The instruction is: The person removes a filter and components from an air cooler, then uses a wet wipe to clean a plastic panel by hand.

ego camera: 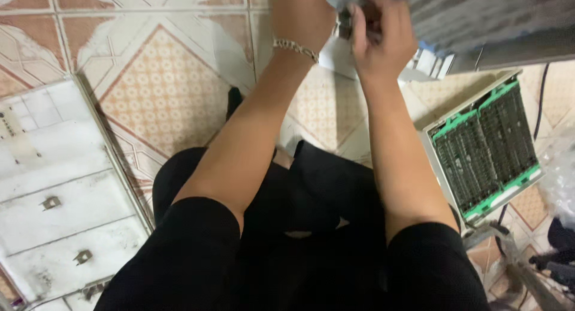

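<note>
Both hands were raised at the grey unit [479,14] ahead: right hand [383,35] clamped on a small dark part [344,22], left hand [302,11] touching it, grip unclear

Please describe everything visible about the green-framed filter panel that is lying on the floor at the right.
The filter panel lies flat on the tiled floor, turned at an angle. It has a pale grey outer frame, bright green plastic bars and dark fine mesh in two long sections. It looks dusty. No hand touches it; a dark cable runs beside its right edge.
</note>
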